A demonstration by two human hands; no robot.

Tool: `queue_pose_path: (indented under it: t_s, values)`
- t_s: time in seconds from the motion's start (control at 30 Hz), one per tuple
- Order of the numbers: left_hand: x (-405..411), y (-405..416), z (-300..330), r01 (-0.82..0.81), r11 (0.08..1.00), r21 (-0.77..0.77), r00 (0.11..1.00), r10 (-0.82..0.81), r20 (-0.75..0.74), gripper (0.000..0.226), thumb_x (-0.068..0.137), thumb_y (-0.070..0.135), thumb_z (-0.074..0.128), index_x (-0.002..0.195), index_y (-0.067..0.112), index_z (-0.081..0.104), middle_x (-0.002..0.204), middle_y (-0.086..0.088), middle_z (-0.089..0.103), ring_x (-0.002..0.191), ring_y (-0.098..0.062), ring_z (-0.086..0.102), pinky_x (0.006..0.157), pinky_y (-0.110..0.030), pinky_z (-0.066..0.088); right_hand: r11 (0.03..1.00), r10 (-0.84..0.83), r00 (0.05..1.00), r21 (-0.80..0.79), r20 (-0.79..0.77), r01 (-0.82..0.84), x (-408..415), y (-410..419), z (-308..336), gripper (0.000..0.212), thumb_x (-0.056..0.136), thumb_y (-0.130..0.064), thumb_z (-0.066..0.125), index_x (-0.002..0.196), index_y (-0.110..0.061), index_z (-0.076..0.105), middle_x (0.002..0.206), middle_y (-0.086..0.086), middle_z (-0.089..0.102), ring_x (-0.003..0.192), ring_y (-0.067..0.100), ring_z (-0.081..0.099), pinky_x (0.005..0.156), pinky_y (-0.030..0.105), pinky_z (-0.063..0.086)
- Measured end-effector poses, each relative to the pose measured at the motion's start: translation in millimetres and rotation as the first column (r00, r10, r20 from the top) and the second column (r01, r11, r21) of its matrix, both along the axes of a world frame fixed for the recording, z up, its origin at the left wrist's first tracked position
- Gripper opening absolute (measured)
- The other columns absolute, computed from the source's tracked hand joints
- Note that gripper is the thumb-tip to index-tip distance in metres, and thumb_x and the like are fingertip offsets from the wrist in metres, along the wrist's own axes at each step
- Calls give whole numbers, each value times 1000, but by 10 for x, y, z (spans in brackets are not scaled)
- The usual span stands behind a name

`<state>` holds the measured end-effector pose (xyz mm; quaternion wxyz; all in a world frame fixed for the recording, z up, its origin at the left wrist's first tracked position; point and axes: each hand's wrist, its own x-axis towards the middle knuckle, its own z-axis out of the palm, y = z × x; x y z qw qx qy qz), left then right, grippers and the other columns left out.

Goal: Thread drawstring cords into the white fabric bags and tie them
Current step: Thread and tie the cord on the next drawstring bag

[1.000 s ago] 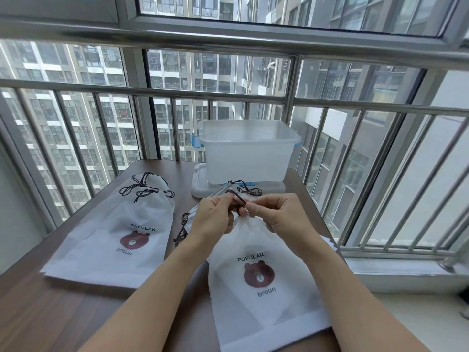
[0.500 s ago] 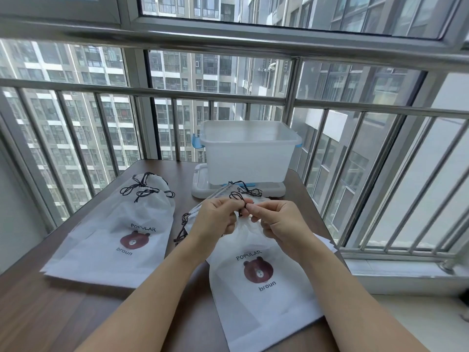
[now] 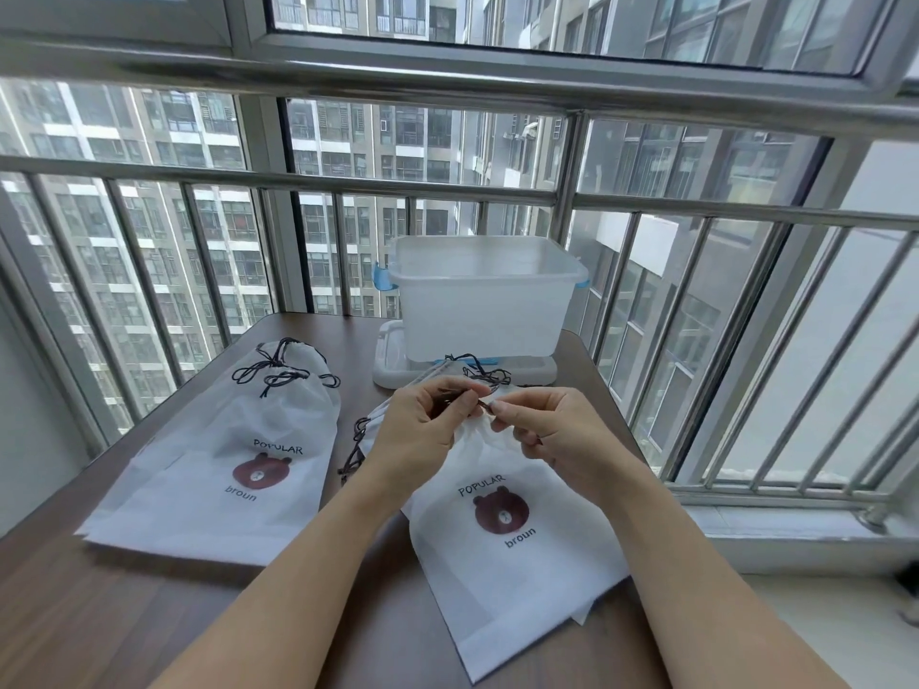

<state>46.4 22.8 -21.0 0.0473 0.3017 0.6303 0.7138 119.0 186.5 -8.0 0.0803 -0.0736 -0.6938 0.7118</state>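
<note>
- Comparing with the two earlier views, the left hand (image 3: 422, 430) and right hand (image 3: 552, 435) had drawn a little closer over the gathered mouth of the near bag (image 3: 502, 539), and the bag itself had slid slightly toward the lower right of the frame.
- Both hands were closed in a pinch on the dark drawstring cord (image 3: 485, 402): the left hand's fingertips held a bunched length of it, the right hand's thumb and forefinger nipped the end just beside them.
- That small closing-in suggested the knot was being formed or drawn tight; whether it was finished could not be told, since the fingers hid the crossing.
- The near bag lay flat in the lower centre, its neck puckered under the hands, so threading looked done and only tying remained here.
- A stack of finished bags (image 3: 219, 460) lay at centre left with tied cords on top, well apart from the hands.
- More bags, with loose cords showing at their left edge, lay beneath the hands, touching the near bag.
- The plastic bin (image 3: 482, 300) stood on its lid (image 3: 393, 360) just behind the hands, limiting forward reach.
- The worktop (image 3: 99, 614) edge ran close along the right, near the window railing (image 3: 696, 216); bare surface showed at the lower left.
</note>
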Motion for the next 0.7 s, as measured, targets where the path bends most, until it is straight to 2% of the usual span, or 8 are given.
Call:
queue_pose_path:
  t_s: [0.1,0.17,0.23,0.33,0.43,0.53,0.7]
  values:
    - [-14,-13,-2,8,1000,-19,1000,-8,-8,13,95,0,59,98,4,72,70,4,68,52,1,53,51,-10,39,999,-6,999,-39,40,8,-3,-14,9,26,88,-9,76,114,-10,70,80,14,70,56,12,41,52,20,33]
    - [-24,-14,4,36,999,-36,999,-35,14,12,95,-1,59,102,5,68,71,-1,66,50,-1,51,47,-14,36,999,-13,1000,45,15,13,-8,-25,15,43,88,-9,76,125,-24,62,78,15,72,55,16,39,49,20,32]
    - [-34,-16,14,80,996,-39,996,-78,53,14,95,-2,59,106,6,62,70,-4,65,48,-1,49,45,-14,35,991,-9,999,131,-43,15,-10,-38,24,47,90,-10,75,129,-30,60,75,15,72,52,16,36,46,20,30]
    - [-44,-30,28,132,991,-27,986,-128,103,18,95,-4,58,110,4,57,69,-5,65,45,-2,45,44,-14,32,993,7,990,122,-138,10,-3,-59,33,36,91,-6,72,124,-18,70,68,14,68,45,11,37,45,17,30]
    - [-42,-33,37,153,988,-12,980,-150,128,19,94,-5,59,113,-2,56,67,-4,66,44,-3,45,43,-14,31,992,-10,978,123,-210,37,15,-89,37,23,91,0,69,113,-3,73,64,12,66,45,5,48,45,14,31]
    - [-37,-34,46,157,988,-1,978,-156,140,17,93,-6,59,110,-5,58,68,-6,67,45,-2,51,42,-14,31,992,-26,966,111,-258,56,1,-96,36,14,90,2,68,103,2,74,64,14,65,46,5,51,45,15,30]
    - [-45,-24,32,118,993,-19,986,-114,120,11,93,-5,61,102,-9,65,70,-8,71,50,-6,56,43,-16,33,991,-95,956,65,-277,117,-11,-123,43,7,92,5,66,93,8,72,60,4,65,42,2,48,43,12,30]
